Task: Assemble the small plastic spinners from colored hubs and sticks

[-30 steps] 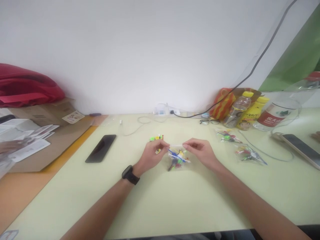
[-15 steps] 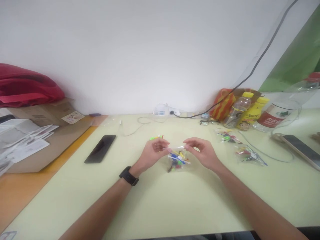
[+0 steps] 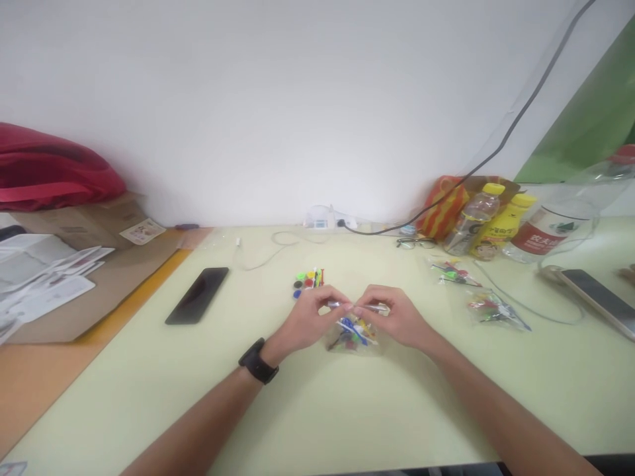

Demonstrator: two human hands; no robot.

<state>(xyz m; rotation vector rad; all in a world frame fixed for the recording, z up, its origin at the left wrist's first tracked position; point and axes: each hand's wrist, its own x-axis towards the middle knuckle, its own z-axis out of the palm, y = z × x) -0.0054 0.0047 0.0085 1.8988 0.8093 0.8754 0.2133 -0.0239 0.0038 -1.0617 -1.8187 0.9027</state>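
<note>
A clear plastic bag (image 3: 353, 340) with small coloured plastic pieces inside hangs or rests between my hands over the table. My left hand (image 3: 315, 316) pinches its top edge, thumb against fingers. On the other side my right hand (image 3: 389, 312) pinches the same edge, and the fingertips of both hands nearly meet in the middle. Just beyond my left hand lie loose coloured plastic pieces (image 3: 308, 281), round ones and thin sticks, partly hidden by the fingers.
Two more filled clear bags (image 3: 496, 309) lie to the right. Behind them stand bottles (image 3: 501, 228) and eyeglasses (image 3: 415, 243). One phone (image 3: 197, 295) lies left, another phone (image 3: 598, 297) far right. A cardboard box (image 3: 74, 225) with papers sits at the left edge.
My hands have come closer together along the bag's top edge and moved slightly nearer to me. More of the loose coloured pieces behind my left hand now shows.
</note>
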